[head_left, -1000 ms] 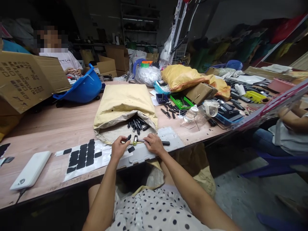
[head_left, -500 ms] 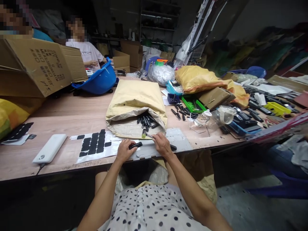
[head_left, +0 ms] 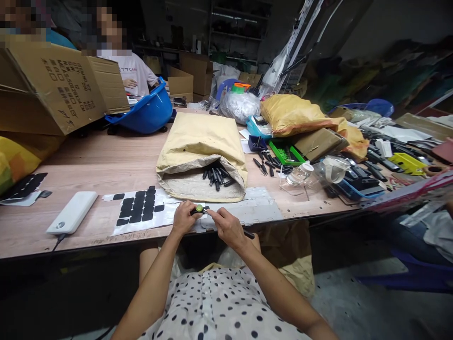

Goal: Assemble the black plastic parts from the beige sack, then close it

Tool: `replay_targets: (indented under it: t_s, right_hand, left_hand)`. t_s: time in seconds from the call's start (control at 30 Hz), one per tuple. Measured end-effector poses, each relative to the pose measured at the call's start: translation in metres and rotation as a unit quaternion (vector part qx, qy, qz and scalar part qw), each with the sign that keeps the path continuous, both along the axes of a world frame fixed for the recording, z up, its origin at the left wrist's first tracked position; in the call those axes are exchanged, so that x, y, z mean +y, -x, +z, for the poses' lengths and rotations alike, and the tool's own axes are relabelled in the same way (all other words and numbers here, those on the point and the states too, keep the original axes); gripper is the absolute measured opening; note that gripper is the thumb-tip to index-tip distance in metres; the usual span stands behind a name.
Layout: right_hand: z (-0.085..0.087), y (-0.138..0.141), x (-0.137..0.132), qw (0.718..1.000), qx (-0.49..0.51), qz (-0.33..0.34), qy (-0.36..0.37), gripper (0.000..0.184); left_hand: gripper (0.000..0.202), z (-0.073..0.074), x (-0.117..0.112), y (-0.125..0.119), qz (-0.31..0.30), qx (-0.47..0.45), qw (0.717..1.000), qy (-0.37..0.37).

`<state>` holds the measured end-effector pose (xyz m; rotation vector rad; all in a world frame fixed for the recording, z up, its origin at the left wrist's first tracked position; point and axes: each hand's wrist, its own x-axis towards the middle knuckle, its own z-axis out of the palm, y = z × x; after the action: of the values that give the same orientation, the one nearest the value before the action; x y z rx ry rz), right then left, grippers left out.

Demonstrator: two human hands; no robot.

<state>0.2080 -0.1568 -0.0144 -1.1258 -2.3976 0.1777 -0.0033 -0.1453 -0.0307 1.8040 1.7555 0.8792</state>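
Note:
My left hand (head_left: 183,218) is closed around a small black handle-like piece (head_left: 193,212) at the table's front edge. In my right hand (head_left: 228,227) is a small hammer with a yellow-green head (head_left: 199,208) and a metal shank. Its black grip end pokes out behind the hand. The hammer head lies over the black piece, and I cannot tell whether they touch. Just behind my hands lies a cream sack (head_left: 201,137), its mouth facing me, with several black pieces (head_left: 216,175) inside. Under the hands is a flat grey board (head_left: 255,205).
Left of my hands lie a white sheet with black stickers (head_left: 141,205) and a white power bank (head_left: 72,212) with a cable. A blue basin (head_left: 145,113) and a cardboard box (head_left: 63,89) stand farther left. A green tray (head_left: 285,153) and clear jug (head_left: 331,170) are on the right. Co-workers sit across.
My right hand has brought the hammer head left and down, from in front of the sack mouth to the black piece in my left hand. The left hand has shifted only slightly.

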Motion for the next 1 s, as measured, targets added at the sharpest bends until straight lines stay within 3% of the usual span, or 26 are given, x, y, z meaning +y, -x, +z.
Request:
replay_targets:
  t_s: [0.27,0.5,0.73,0.87,1.0]
  right_hand:
    - [0.003,-0.005,-0.001,0.999,0.019,-0.035,-0.001,0.047]
    - [-0.004,-0.012,-0.002,0.998,0.025,-0.056,0.007,0.046]
    - [-0.002,-0.031,0.036,0.994,0.014,-0.103,-0.020,0.039]
    - [-0.008,-0.041,0.059,0.995,-0.042,-0.089,-0.035,0.034]
    - [-0.018,-0.044,0.065,0.995,-0.049,-0.083,-0.041,0.033]
  left_hand:
    - [0.013,0.002,-0.002,-0.002,0.008,-0.012,1.000,-0.003]
    - [0.014,0.000,-0.001,0.001,0.005,-0.016,1.000,0.002]
    - [0.015,0.002,-0.003,0.000,-0.002,0.014,1.000,-0.017]
    - [0.015,0.003,-0.003,0.001,-0.012,0.022,1.000,-0.012]
    - [0.019,0.002,-0.004,0.004,-0.020,0.012,1.000,-0.009]
